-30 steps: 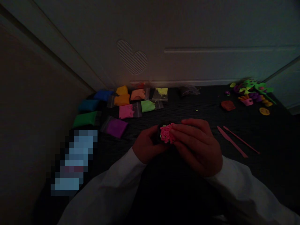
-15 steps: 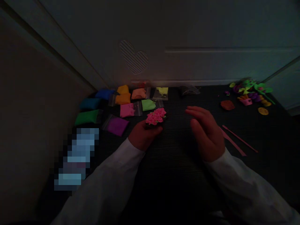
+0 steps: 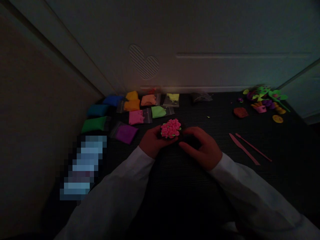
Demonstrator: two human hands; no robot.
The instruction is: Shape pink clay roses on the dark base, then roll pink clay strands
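A cluster of pink clay roses (image 3: 171, 128) with small green leaves sits on a dark base whose shape is hard to make out. My left hand (image 3: 153, 141) is wrapped around its left and lower side, thumb along the front. Close by on the right is my right hand (image 3: 202, 146), fingers curved and thumb held apart from them. Its fingertips are at the dark right side of the rose cluster; whether they touch it is too dark to tell. A tiny green bit (image 3: 208, 117) lies on the table beyond this hand.
Bags of coloured clay, including a purple bag (image 3: 126, 133) and a green bag (image 3: 93, 124), line the left and back. A blurred-out lit rectangle (image 3: 85, 166) lies left. Rightward are a pink clay knife (image 3: 243, 148), a thin pink stick (image 3: 253, 147), a reddish lump (image 3: 240, 112) and clay flowers (image 3: 268, 98).
My right hand has moved left and down to the rose cluster's side. My left hand has brought the cluster slightly right and down. The tiny green bit now shows where my right fingers were.
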